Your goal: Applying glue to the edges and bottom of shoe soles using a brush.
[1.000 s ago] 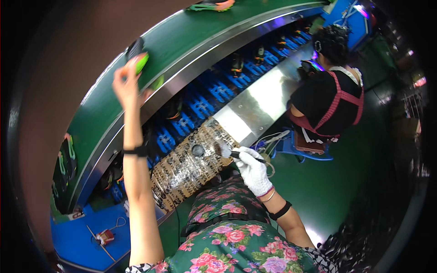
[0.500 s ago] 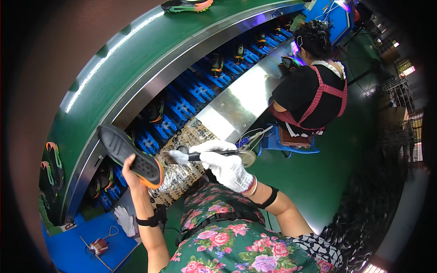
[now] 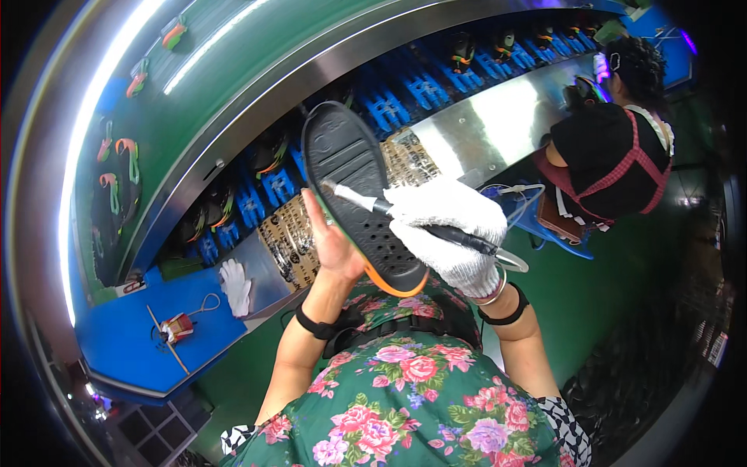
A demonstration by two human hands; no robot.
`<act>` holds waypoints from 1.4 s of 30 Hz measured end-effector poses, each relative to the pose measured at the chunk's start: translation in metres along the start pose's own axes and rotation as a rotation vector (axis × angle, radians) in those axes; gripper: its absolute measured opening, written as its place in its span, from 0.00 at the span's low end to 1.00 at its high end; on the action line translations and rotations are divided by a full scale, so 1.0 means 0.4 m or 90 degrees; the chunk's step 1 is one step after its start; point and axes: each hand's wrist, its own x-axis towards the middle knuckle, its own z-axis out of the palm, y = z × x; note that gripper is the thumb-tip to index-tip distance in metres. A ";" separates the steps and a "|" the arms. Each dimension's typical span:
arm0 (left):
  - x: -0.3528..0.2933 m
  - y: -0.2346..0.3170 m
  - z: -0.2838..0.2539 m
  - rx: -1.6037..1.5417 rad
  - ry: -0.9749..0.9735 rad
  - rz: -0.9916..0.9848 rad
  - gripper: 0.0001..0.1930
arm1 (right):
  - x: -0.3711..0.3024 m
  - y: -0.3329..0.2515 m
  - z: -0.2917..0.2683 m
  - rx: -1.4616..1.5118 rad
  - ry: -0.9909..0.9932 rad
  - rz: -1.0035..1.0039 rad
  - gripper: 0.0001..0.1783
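A black shoe sole (image 3: 350, 167) with an orange edge at the heel lies tilted in front of me, its grooved and perforated face up. My left hand (image 3: 339, 247), bare, holds it from its left side, one finger stretched along the rim and the others hidden underneath. In a white knitted glove, my right hand (image 3: 451, 229) grips a brush (image 3: 381, 205) with a black handle. The pale bristles meet the sole near its left rim, at about the middle of its length. A clear tube runs by the handle's rear end.
Behind the sole runs a line with blue racks (image 3: 389, 113) carrying shoes, edged by a metal ledge (image 3: 482, 136). Brown tape (image 3: 292, 245) covers part of it. A blue table (image 3: 148, 342) with a white glove (image 3: 235, 286) stands left. A co-worker (image 3: 607, 148) sits at right.
My view has turned left. The sole has come to the middle, face toward me, and the brush has moved from beside its heel onto its surface.
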 end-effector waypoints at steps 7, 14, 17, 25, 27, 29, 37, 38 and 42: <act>0.004 -0.050 -0.009 0.084 -0.003 0.108 0.44 | -0.005 0.009 -0.002 -0.145 -0.057 -0.046 0.15; -0.011 -0.095 -0.049 0.188 -0.131 0.100 0.44 | -0.015 0.031 0.026 -0.302 -0.050 -0.078 0.19; -0.016 -0.095 -0.051 0.559 0.164 0.089 0.54 | -0.025 0.006 0.029 -0.305 -0.137 -0.073 0.21; -0.003 -0.087 -0.073 0.387 -0.013 0.168 0.46 | -0.007 -0.024 0.017 -0.239 -0.114 -0.078 0.18; -0.002 -0.075 -0.083 0.317 -0.151 0.116 0.46 | -0.010 -0.016 0.039 -0.262 -0.098 -0.140 0.18; -0.005 -0.060 -0.092 0.303 -0.065 0.082 0.45 | -0.016 -0.014 0.041 -0.193 -0.100 -0.122 0.17; -0.007 -0.038 -0.108 0.264 0.002 0.031 0.44 | -0.017 -0.005 0.022 -0.223 -0.119 -0.116 0.20; -0.005 -0.037 -0.110 0.258 0.012 0.029 0.44 | -0.021 -0.002 0.029 -0.181 -0.126 -0.112 0.22; -0.008 -0.029 -0.119 0.197 0.105 0.046 0.43 | -0.039 0.021 0.008 -0.085 -0.133 -0.052 0.22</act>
